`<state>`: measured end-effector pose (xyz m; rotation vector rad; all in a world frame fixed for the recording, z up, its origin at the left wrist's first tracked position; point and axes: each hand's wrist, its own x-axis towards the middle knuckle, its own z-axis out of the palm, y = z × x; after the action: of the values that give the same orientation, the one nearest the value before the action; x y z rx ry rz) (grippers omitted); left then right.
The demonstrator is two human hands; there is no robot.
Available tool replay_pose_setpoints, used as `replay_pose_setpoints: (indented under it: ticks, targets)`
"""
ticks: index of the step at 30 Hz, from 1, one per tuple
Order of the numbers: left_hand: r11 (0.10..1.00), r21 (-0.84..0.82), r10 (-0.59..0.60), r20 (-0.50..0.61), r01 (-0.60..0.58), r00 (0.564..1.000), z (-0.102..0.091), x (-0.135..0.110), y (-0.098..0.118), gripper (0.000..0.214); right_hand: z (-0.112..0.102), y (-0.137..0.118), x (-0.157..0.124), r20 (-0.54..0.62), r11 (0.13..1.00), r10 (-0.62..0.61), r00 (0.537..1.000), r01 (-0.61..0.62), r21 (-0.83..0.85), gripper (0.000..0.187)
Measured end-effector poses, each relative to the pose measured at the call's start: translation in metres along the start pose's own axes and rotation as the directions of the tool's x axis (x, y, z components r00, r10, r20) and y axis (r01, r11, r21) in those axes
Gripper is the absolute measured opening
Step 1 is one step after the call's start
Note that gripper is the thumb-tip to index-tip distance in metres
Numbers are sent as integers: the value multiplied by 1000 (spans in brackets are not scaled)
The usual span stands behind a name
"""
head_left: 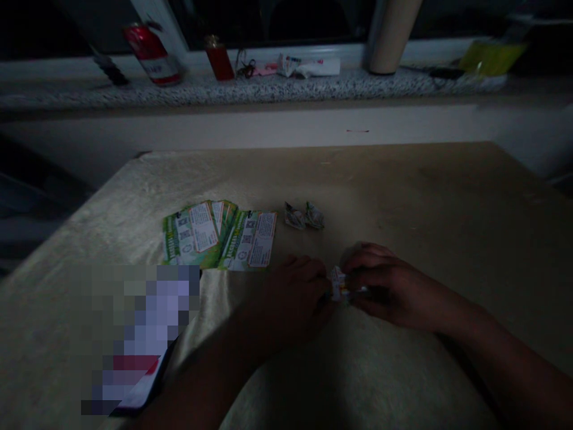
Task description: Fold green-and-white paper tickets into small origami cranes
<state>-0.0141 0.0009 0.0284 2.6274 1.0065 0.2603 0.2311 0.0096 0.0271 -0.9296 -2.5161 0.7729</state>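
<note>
Small printed piece [339,283], whitish with orange flecks, just right of frame centre; I see left hand [299,292] and right hand [385,283], each grip pinching it.

The left hand [298,295] and right hand [389,283] hide the ends of the small wrapper [339,283]; pixelation covers most of the flat device [150,337], near left; print on the green cards [221,239] is too small to read; the beige cylinder [394,36], far right, is cut off

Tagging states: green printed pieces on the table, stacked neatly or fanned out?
Fanned out: the green printed pieces overlap, with edges showing at differing angles.
</note>
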Motion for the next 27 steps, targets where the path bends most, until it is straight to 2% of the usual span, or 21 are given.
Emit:
replay_pose_setpoints:
  ticks: [9, 14, 21, 27]
  targets:
    - [996, 76, 40, -17, -39, 999, 3, 2, 8, 12, 2, -4, 0, -25, 998, -29, 999, 28, -53, 17]
    - [993, 112, 30, 4, -30, 1000, 7, 2, 7, 9, 4, -5, -3, -8, 994, -3, 1000, 2, -105, 10]
    - [995, 17, -98, 12, 98, 995, 4, 0, 7, 17, 1, -4, -2, -18, 995, 54, 998, -56, -85, 10]
    - [980, 61, -192, 11, 191, 981, 7, 3, 9, 21, 7, -1, -4, -60, 980, 133, 989, -140, -140, 14]
